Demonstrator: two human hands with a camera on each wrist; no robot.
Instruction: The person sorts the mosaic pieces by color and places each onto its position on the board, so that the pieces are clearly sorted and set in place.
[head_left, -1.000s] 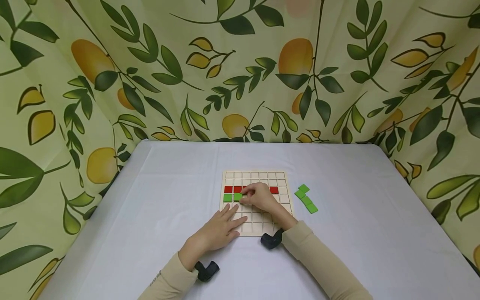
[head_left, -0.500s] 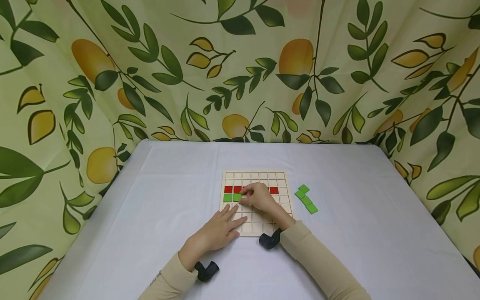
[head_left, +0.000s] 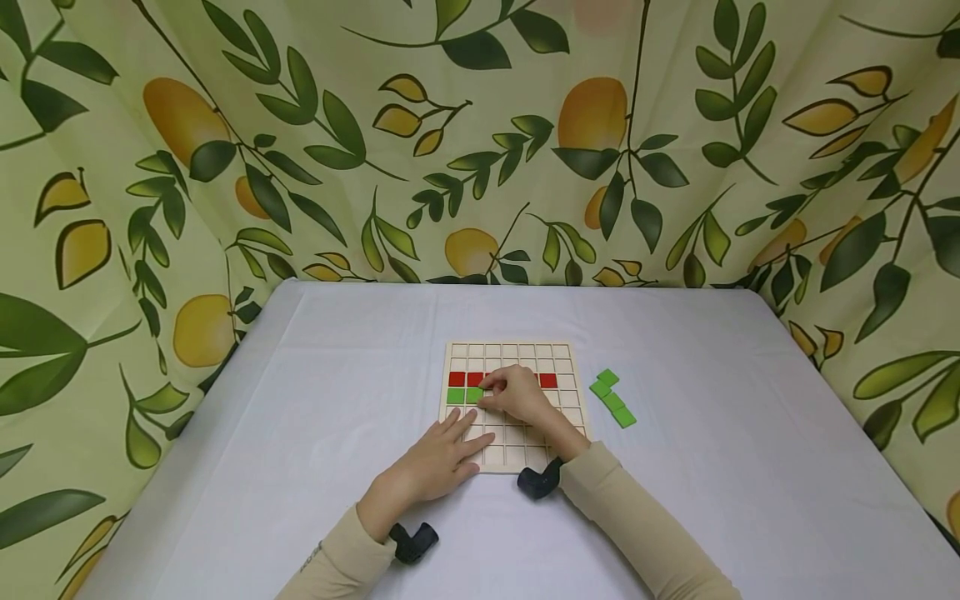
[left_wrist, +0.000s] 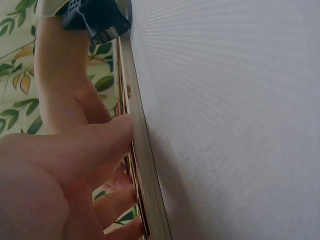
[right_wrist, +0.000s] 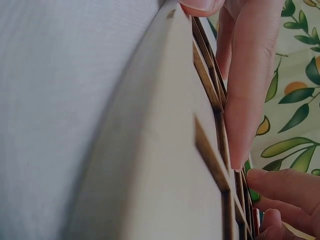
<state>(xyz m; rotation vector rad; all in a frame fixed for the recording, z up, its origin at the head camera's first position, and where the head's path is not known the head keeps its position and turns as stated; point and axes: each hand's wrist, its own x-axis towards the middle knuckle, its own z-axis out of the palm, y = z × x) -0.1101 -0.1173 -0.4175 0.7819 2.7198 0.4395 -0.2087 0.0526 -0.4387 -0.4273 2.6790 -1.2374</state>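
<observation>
A pale wooden grid board (head_left: 525,350) lies on the table. Its third row holds red tiles (head_left: 457,379), partly hidden by my right hand (head_left: 517,392). Below them, at the left, two green tiles (head_left: 456,396) sit side by side in their cells. My right thumb and forefinger pinch the right edge of the second green tile (head_left: 474,396), which lies flat. With fingers spread, my left hand (head_left: 435,458) rests on the board's lower left part. In the left wrist view, the left thumb (left_wrist: 117,132) lies along the board's edge (left_wrist: 142,165).
Several loose green tiles (head_left: 613,400) lie in a staggered line right of the board. A white cloth (head_left: 337,367) covers the table. Behind it hangs a leaf-and-fruit patterned curtain (head_left: 480,167). Black wrist devices (head_left: 414,543) sit by both cuffs.
The second green tile, tilted a second ago, has come down flat into its cell. My right hand and forearm have shifted very slightly left; the left hand has stayed in place.
</observation>
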